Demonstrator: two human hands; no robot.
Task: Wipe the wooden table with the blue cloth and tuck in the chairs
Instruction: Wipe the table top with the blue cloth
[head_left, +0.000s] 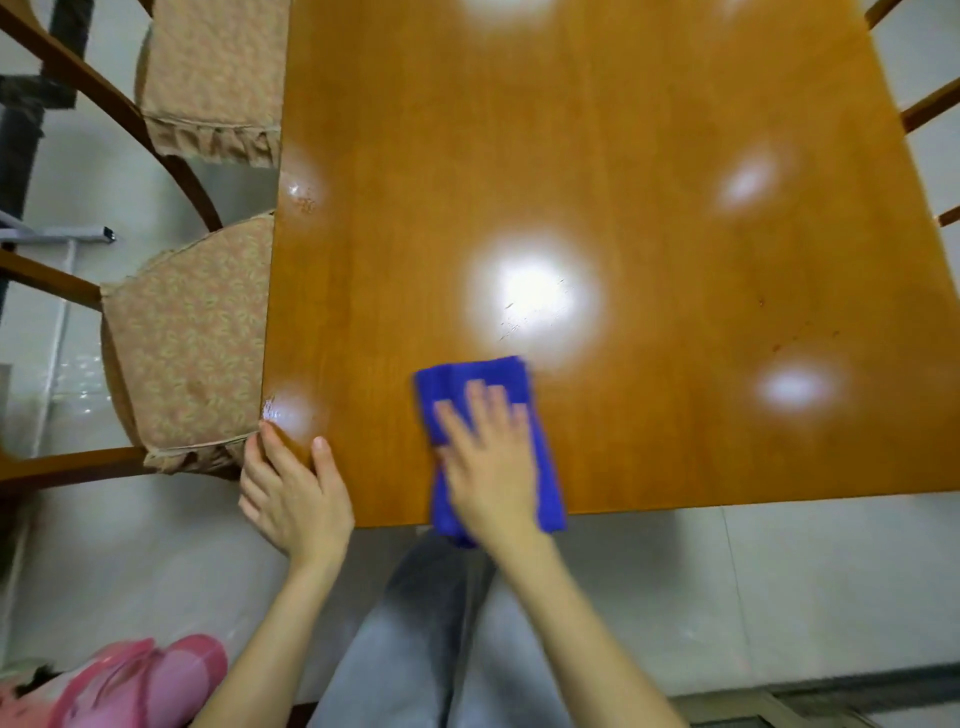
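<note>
Nearest us, at the near edge of the counter, both hands are released and neither clenches anything. The left hand rests on the near-left corner, thumb and forefinger laid on top. The right hand lies flat, fingers spread, pressing down on the blue cloth.

The cloth sits directly under the right hand and well to the right of the left one, so the wiping falls to the right hand. Its long axis runs away from us: the near end hangs slightly over the near edge, and the far end shows just past the fingertips (which are blurred).

Almost all of the counter lies ahead of the hands and off to the right, so we judge the next stroke goes forward along that long axis, toward the glare patch just beyond the cloth.

Just left of the left hand stands the near chair, its seat meeting the counter's side edge. The far chair stands beyond it. Neither looks fully tucked in.
</note>
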